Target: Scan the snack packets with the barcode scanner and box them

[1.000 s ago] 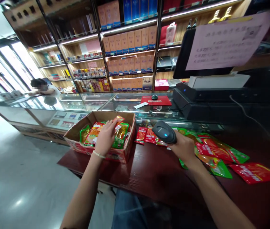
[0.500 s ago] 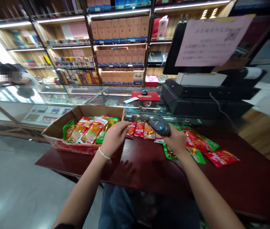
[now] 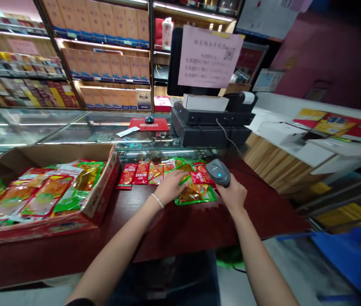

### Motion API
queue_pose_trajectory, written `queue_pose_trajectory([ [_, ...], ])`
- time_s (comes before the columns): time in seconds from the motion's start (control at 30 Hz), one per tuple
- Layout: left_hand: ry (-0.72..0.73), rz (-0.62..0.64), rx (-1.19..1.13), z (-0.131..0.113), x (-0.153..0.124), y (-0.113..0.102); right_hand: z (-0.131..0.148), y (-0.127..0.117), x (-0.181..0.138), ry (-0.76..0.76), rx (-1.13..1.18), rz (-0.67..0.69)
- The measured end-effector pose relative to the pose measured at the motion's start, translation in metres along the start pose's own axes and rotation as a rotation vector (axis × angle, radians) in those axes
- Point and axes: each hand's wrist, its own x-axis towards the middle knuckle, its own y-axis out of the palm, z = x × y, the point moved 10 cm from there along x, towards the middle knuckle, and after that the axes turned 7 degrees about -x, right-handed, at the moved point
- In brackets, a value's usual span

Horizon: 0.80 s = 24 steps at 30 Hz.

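Dark grey plastic fills the right hand (image 3: 234, 197), its fingers wrapped around a scanner (image 3: 218, 172) with a blue light on top. The left hand (image 3: 170, 188) reaches over green-edged packets (image 3: 195, 194) near the scanner; whether its fingertips pinch one, the view cannot tell. These packets lie piled on the dark red table (image 3: 183, 231), beside a row of red packets (image 3: 141, 173). Farther left, an open cardboard box (image 3: 106, 189) holds more packets; behind the table stands a monitor bearing a pink sheet (image 3: 209, 59).
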Motion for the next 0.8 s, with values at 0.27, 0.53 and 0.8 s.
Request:
queue_pose_trajectory([
  [0.27, 0.026, 0.112, 0.002, 0.037, 0.048, 0.089, -0.056, -0.014, -0.009, 0.095, -0.027, -0.011],
  [0.53, -0.144, 0.028, 0.163, 0.054, 0.061, 0.107, -0.064, -0.015, -0.005, 0.117, -0.011, 0.001],
  [0.8, -0.156, -0.21, 0.063, 0.046, 0.028, 0.002, -0.027, -0.018, 0.013, 0.082, 0.069, -0.084],
])
